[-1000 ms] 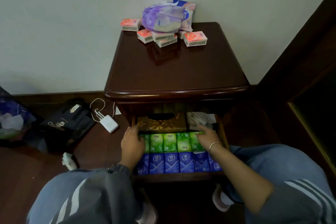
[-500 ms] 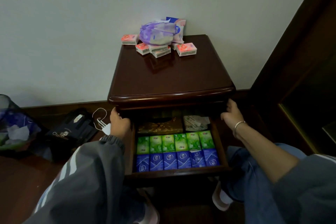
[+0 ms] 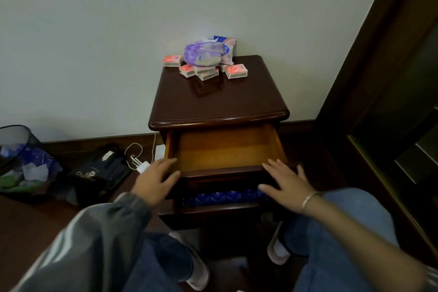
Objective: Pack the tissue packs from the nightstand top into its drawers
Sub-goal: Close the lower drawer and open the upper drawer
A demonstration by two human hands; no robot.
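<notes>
The dark wooden nightstand [image 3: 218, 106] stands against the wall. Several small pink tissue packs [image 3: 235, 71] lie at the back of its top around a purple plastic wrapper [image 3: 203, 54]. The upper drawer [image 3: 225, 152] is pulled out and its orange wooden inside holds nothing. Beneath it the lower drawer [image 3: 213, 211] is also out, showing a row of blue tissue packs [image 3: 227, 197]. My left hand [image 3: 156, 180] is open at the upper drawer's front left corner. My right hand [image 3: 286, 182] is open with spread fingers at the front right corner.
A mesh waste bin [image 3: 21, 161] with paper in it stands on the floor at left. A black box [image 3: 99, 170] and a white charger with cable [image 3: 142, 166] lie beside the nightstand. Dark wooden furniture [image 3: 391, 102] rises at right. My knees and slippers are in front.
The upper drawer has been pulled out over the lower one, hiding the green packs. Both hands moved from the nightstand's sides to the upper drawer's front corners.
</notes>
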